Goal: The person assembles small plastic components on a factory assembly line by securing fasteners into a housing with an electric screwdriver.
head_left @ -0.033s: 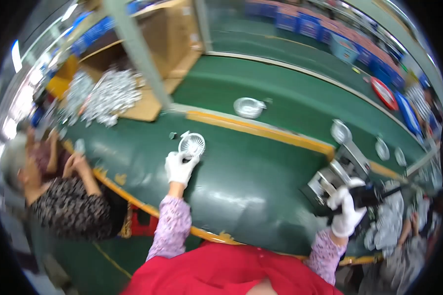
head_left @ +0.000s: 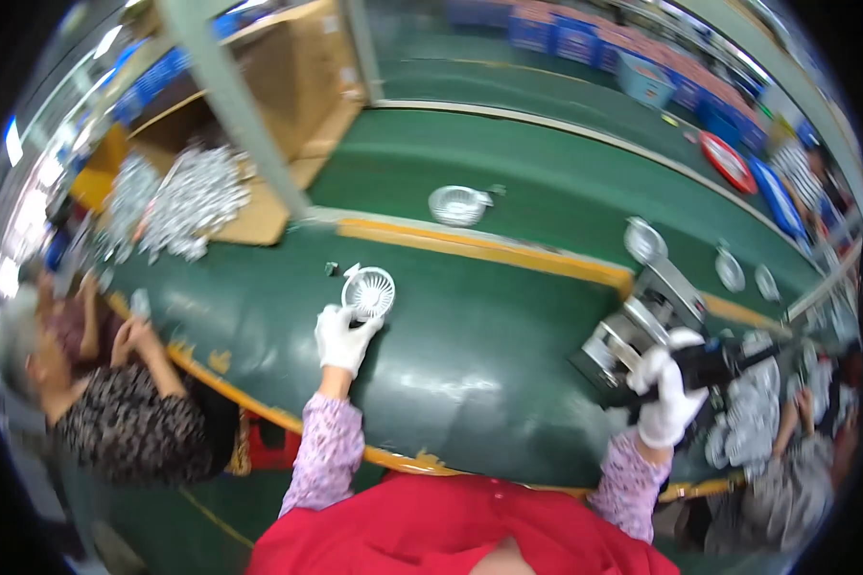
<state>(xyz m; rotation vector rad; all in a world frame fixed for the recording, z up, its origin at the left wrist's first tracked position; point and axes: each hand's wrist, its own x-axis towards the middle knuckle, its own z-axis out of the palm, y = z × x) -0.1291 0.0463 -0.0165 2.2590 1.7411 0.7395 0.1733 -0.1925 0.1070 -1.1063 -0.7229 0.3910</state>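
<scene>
My gloved left hand (head_left: 343,341) pinches the near rim of a round white grille-like part (head_left: 368,293) with radial slots, just above the green bench or resting on it; I cannot tell which. A small dark piece (head_left: 331,269) lies beyond it to the left. On the right stands a grey metal hand press or fixture (head_left: 633,335) with a black handle (head_left: 710,362). My gloved right hand (head_left: 668,398) closes around this handle, its fingers partly hidden and slightly blurred.
Behind an orange-edged rail (head_left: 479,251), a green belt carries a clear round part (head_left: 459,205) and several others. Left stands a cardboard box (head_left: 302,81) near a heap of silvery parts (head_left: 197,196). People sit at both sides; clear parts (head_left: 750,422) pile up at right.
The whole view has shifted a little, so the bench and belt appear further left. Both hands keep their grips, with the white part and the press in much the same places.
</scene>
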